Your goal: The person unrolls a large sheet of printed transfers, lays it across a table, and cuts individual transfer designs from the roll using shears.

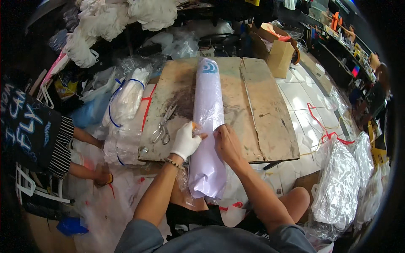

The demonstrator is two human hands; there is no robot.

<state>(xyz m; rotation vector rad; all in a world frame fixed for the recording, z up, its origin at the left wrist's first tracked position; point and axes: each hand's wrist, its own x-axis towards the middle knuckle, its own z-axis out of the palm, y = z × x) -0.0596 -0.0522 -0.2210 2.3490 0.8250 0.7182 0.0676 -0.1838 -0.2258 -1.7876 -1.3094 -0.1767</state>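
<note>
A long pale-lilac plastic roll [208, 104] with a blue printed mark near its far end lies lengthwise on a worn wooden table [275, 126], its near end hanging over the edge. My left hand [189, 139], in a white fingerless-tipped glove, is at the roll's left side, thumb and fingers pinched close to clear film. Bare and curled, my right hand [227, 142] touches the roll's right side with its fingertips together. Whether either hand grips the film is hard to tell. Metal scissors [163, 128] lie partly open left of my left hand.
Tied bundles of clear plastic [126, 101] lie left of the table. Another person's legs [85, 155] are at the left. Plastic-wrapped bundles [338, 180] with red ties stand at the right. A cardboard box [280, 58] sits beyond the table's right corner. Several people are in the right background.
</note>
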